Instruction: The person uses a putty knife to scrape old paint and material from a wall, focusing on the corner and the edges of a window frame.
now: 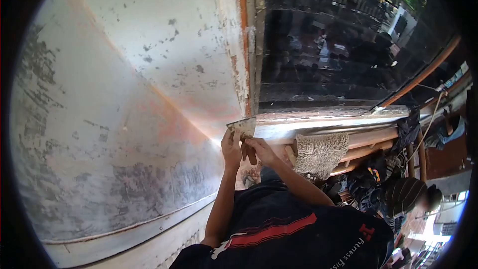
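Observation:
Both hands meet at the corner of the window frame, around a putty knife (246, 126) with a broad, smeared metal blade and a brown handle. My left hand (230, 145) is closed at the left side of the blade. On the other side, my right hand (261, 150) pinches the tool near the base of the blade, its handle pointing down toward my body. The blade's top edge overlaps the lower end of the peeling window post (245, 79). Fingers partly hide the handle.
A patchy, stained wall (174, 69) rises on the left. Dark window glass (318, 45) fills the upper right above a worn sill (328, 117). Below it, a shaggy mat (321, 154) hangs on a wooden bench (371, 141). A person in a striped top (404, 195) is at the lower right.

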`<state>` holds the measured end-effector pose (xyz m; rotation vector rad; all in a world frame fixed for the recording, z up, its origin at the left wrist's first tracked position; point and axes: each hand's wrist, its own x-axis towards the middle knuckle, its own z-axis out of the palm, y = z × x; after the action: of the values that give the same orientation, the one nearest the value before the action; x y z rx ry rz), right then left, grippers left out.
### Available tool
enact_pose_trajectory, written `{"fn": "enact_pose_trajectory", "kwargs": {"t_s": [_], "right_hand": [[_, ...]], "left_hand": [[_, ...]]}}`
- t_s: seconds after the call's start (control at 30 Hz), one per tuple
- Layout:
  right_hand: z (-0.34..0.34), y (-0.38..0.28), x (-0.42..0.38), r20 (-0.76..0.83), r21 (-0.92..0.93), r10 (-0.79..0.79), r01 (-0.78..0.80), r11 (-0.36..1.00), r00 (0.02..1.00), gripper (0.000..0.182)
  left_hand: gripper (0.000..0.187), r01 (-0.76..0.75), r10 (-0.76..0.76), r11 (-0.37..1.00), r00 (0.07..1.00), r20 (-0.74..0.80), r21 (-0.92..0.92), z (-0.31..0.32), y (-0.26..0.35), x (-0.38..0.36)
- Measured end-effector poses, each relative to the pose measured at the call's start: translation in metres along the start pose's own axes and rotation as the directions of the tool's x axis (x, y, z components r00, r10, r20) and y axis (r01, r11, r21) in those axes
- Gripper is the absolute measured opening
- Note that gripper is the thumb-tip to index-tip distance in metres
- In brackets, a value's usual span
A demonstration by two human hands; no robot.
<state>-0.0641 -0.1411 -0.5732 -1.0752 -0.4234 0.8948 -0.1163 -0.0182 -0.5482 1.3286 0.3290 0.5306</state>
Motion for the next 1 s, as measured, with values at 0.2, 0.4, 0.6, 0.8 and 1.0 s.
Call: {"fn": "enact_pose_trajectory", "kwargs": {"t_s": [0.2,0.4,0.6,0.8,1.0], "right_hand": [[-0.008,-0.011,0.032,-0.206,-0.562,-0.369,0.2,0.802,0.906,0.023],[-0.001,-0.063,0.068,-0.192,-0.697,-0.48,0.226,0.681,0.856,0.02],[0.008,-0.092,0.085,-0.204,-0.57,-0.528,0.339,0.749,0.824,0.021],[0.003,-0.093,0.09,-0.254,-0.508,-0.489,0.315,0.802,0.835,0.019],[0.004,-0.082,0.08,-0.254,-0.375,-0.43,0.322,0.869,0.866,0.019]], "left_hand": [[0.018,-0.026,0.023,0.998,0.999,-0.037,-0.062,-0.01,-0.011,0.025],[0.019,-0.061,0.062,0.985,0.998,-0.001,-0.16,-0.001,0.011,0.052],[0.011,-0.14,0.14,0.99,0.99,0.032,0.021,0.002,0.026,0.079],[0.01,-0.183,0.18,0.982,0.982,-0.056,-0.045,0.013,0.042,0.082],[0.012,-0.287,0.31,0.947,0.935,-0.173,0.147,0.022,0.043,0.067]]}}
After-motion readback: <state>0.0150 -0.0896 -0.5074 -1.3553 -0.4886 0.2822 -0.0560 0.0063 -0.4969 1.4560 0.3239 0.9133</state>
